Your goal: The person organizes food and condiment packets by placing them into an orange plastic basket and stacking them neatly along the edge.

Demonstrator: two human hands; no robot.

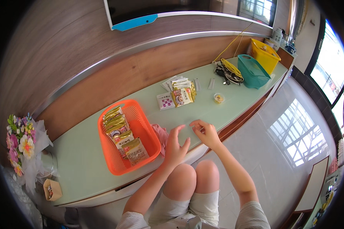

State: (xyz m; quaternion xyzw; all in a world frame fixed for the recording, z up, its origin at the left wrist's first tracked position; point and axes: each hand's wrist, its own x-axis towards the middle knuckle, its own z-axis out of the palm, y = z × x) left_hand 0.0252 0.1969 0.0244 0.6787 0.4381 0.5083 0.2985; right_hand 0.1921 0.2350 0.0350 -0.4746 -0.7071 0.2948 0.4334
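Both my hands hover near the front edge of the pale green glass-topped cabinet (83, 180). My left hand (176, 147) is empty, fingers apart, beside a pink cloth (160, 137). My right hand (205, 133) has its fingers loosely bent, and nothing shows in it. To the left stands an orange plastic basket (147, 134) with a row of gold-topped sachets (116, 126) along its left side. Beyond my hands lies a pile of gold sachets (184, 96), next to a white packet with purple squares (166, 101). A small clear tub (219, 98) with yellow contents sits to their right.
Two slim white sachets (197, 84) lie behind the tub. Farther right are coiled cables (229, 71), a teal plastic basket (253, 71) and a yellow bin (265, 57). Artificial flowers (23, 143) and a small cardboard box (53, 189) stand at the left end. A screen (189, 7) hangs above.
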